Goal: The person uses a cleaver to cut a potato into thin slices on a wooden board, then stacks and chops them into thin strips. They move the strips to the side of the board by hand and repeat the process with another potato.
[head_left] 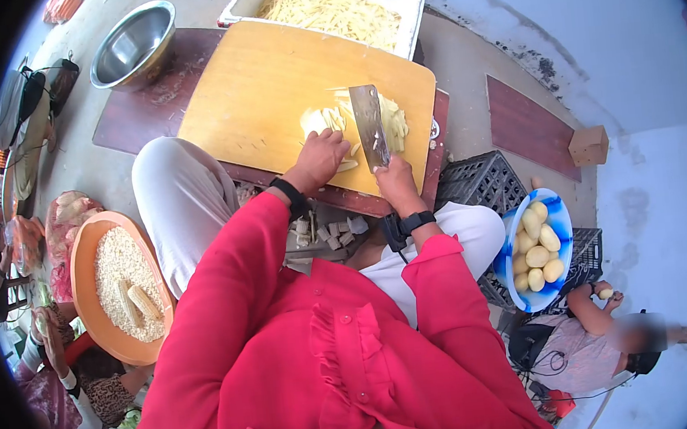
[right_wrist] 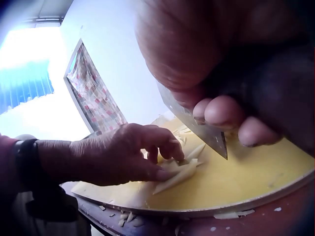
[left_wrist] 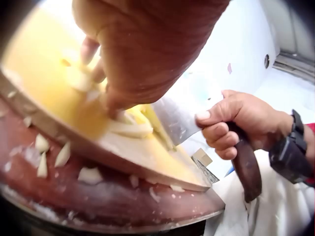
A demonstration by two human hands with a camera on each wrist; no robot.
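My right hand (head_left: pixel 396 184) grips a cleaver (head_left: pixel 369 126) by its dark wooden handle (left_wrist: pixel 247 169), and the broad blade points away over the yellow cutting board (head_left: pixel 267 82). In the right wrist view the blade's corner hangs close over the board. To the left of the blade, my left hand (head_left: pixel 321 157) holds pale potato slices (right_wrist: pixel 178 178) against the board, fingers bent down and thumb at their near side. More slices (head_left: pixel 321 122) lie fanned beyond its fingertips. Cut potato strips (head_left: pixel 394 124) lie on the right side of the blade.
A white tub (head_left: pixel 416 12) of potato strips stands behind the board, a steel bowl (head_left: pixel 133 46) at back left. Peeled potatoes fill a blue-white basin (head_left: pixel 557 206) at right, near a seated person (head_left: pixel 575 341). Corn kernels and cobs fill an orange basin (head_left: pixel 91 318) at left.
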